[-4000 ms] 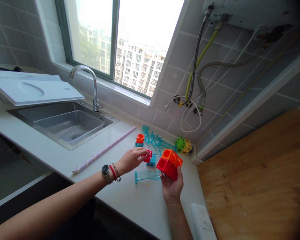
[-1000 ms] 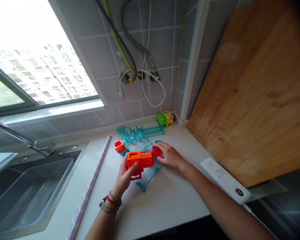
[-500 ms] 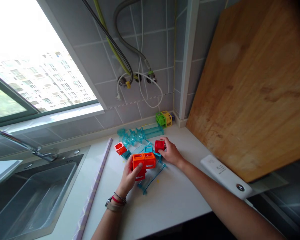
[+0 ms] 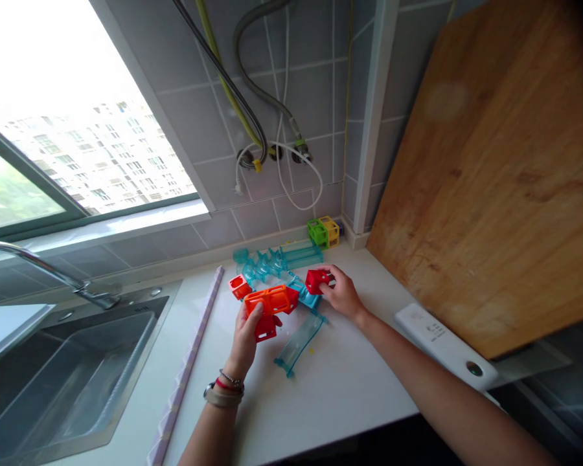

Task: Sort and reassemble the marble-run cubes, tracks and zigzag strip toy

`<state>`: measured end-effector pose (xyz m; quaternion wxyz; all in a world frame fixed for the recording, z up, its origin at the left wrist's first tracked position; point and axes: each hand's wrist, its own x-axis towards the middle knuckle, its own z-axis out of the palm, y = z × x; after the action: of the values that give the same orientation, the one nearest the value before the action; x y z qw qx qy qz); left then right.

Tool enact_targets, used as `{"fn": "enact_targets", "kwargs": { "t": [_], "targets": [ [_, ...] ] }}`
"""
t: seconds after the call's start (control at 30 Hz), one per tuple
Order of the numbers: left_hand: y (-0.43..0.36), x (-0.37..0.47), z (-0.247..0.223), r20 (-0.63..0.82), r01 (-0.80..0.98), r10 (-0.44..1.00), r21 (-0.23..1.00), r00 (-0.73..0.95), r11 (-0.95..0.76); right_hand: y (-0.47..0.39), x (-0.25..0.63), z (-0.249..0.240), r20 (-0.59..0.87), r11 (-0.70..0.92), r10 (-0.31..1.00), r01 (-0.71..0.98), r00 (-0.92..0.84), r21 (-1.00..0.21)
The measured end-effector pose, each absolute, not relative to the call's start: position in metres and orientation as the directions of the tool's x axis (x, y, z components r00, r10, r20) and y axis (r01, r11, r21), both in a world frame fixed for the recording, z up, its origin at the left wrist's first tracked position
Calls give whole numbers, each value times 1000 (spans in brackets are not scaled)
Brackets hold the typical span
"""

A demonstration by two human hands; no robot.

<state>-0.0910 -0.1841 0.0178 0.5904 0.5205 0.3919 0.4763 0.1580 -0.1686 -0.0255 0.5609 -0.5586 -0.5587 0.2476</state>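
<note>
My left hand (image 4: 245, 334) is closed around a joined group of orange and red toy blocks (image 4: 272, 299), hollow cubes with openings in their sides. A short way to the right, my right hand (image 4: 341, 294) pinches a single red block (image 4: 317, 281), held apart from the group. Behind and below them on the counter lie translucent blue track pieces (image 4: 300, 343), and a blue block (image 4: 307, 294) is partly hidden by the held blocks. Another orange-red block (image 4: 240, 287) sits just beyond my left hand.
Against the wall stand a green block (image 4: 317, 233) and a yellow block (image 4: 330, 232), beside more blue track parts (image 4: 265, 264). A pale purple strip (image 4: 187, 369) runs between sink (image 4: 102, 424) and work area. At right are a white device (image 4: 444, 343) and a leaning wooden board (image 4: 495, 175).
My left hand has turned the joined blocks and moved slightly left. My right hand has tilted the red block, and the gap between the two has widened. The camera view has shifted a little.
</note>
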Motion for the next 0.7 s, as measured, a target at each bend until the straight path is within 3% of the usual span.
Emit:
{"fn": "enact_targets", "kwargs": {
  "t": [0.23,0.4,0.57,0.7],
  "targets": [
    [-182,-87,12,-90,-24,965,995,245,99,-178,149,-23,461,426,887,447,-33,-787],
    [-182,-90,13,-61,-75,973,994,224,80,-183,151,-15,493,446,870,408,14,-797],
    [-184,-93,15,14,-180,971,983,238,30,-200,143,5,612,481,784,525,100,-702],
    [-187,-94,15,45,-213,956,977,290,19,-210,132,12,633,561,772,527,-57,-638]
  ]
}}
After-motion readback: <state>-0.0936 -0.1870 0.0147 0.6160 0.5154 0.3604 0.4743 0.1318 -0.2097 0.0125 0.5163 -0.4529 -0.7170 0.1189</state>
